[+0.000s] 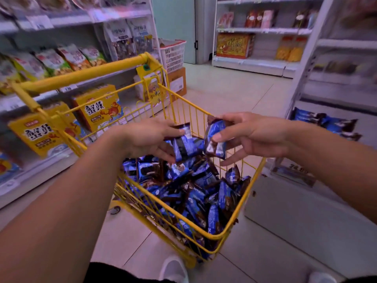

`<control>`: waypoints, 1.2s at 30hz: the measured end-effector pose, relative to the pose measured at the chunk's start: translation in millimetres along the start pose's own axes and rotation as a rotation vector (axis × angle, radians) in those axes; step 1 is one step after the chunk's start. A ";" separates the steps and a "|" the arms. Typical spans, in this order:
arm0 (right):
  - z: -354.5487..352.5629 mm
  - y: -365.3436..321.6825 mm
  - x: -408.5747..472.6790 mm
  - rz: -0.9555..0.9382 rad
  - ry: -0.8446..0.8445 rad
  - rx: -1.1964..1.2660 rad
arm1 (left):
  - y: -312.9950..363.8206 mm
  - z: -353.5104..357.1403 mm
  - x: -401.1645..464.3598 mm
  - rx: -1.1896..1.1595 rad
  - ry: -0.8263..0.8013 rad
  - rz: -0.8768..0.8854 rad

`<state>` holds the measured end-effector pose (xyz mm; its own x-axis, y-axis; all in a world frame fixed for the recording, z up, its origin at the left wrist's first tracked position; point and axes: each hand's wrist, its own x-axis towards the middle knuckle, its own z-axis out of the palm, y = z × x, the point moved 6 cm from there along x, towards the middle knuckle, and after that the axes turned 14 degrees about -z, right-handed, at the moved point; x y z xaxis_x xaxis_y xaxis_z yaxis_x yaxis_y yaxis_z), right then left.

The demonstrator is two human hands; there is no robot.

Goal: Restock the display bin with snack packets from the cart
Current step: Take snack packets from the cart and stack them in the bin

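Observation:
A yellow wire cart (240,219) stands in front of me, holding several blue and brown snack packets (200,195). Above the cart, my left hand (149,137) grips one blue packet (184,147), maybe more than one. Close beside it, my right hand (251,135) pinches another blue packet (215,137) between thumb and fingers. On a low white shelf at the right lies a display spot with a few of the same packets (328,124).
Stocked shelves with yellow boxes (100,108) and snack bags run along the left. A white basket (173,55) on a cardboard box (177,82) stands beyond the cart. White shelving (334,94) rises on the right. Tiled floor stretches ahead. My white shoes (174,270) show below.

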<state>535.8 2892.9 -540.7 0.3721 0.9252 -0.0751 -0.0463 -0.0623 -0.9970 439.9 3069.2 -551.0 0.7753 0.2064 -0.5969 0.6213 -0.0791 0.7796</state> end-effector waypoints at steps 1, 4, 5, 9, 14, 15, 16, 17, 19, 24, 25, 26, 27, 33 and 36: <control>-4.3 -5.7 -7.5 -0.030 0.055 0.136 | 7.7 3.9 -1.8 -0.131 -0.030 0.051; -16.5 -16.2 -28.4 -0.106 0.219 0.457 | 27.9 22.5 1.1 -0.404 -0.039 0.146; -20.6 -18.9 -34.3 -0.139 0.263 0.531 | 33.5 32.3 4.4 -0.483 -0.029 0.152; -32.2 -29.5 -51.7 -0.230 0.389 0.746 | 54.6 82.1 16.1 -0.780 0.001 0.103; -50.1 -31.8 -67.2 -0.248 0.575 0.700 | 84.3 133.3 22.0 -0.731 0.111 0.178; -58.2 -31.3 -71.9 -0.257 0.619 0.654 | 88.1 140.5 22.6 -0.711 0.118 0.179; -66.7 -32.4 -77.8 -0.266 0.653 0.601 | 91.1 145.3 23.8 -0.699 0.118 0.170; -75.6 -34.3 -85.3 -0.276 0.669 0.534 | 93.0 149.2 25.9 -0.693 0.100 0.153; -93.4 -40.3 -103.2 -0.290 0.637 0.351 | 96.0 159.5 29.2 -0.702 -0.060 0.116; -119.2 -39.1 -143.8 -0.311 0.463 0.121 | 99.9 191.8 24.7 -0.631 -0.525 0.052; -122.8 -38.1 -150.3 -0.318 0.458 0.133 | 100.9 197.0 24.4 -0.589 -0.559 0.056; -126.3 -37.4 -155.8 -0.323 0.460 0.152 | 101.8 201.7 25.1 -0.545 -0.571 0.061; -129.3 -37.4 -160.4 -0.325 0.469 0.172 | 102.9 205.7 26.2 -0.503 -0.569 0.069; -139.4 -37.3 -166.5 -0.305 0.607 0.208 | 106.3 230.0 25.5 -0.383 -0.597 0.068; -140.2 -29.8 -163.6 -0.265 0.730 0.417 | 108.2 237.8 28.1 -0.373 -0.588 0.080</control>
<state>606.3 2690.9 -501.5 0.9115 0.4108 0.0220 -0.1559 0.3943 -0.9057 555.9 2834.5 -528.6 0.8156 -0.3560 -0.4561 0.5604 0.2900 0.7758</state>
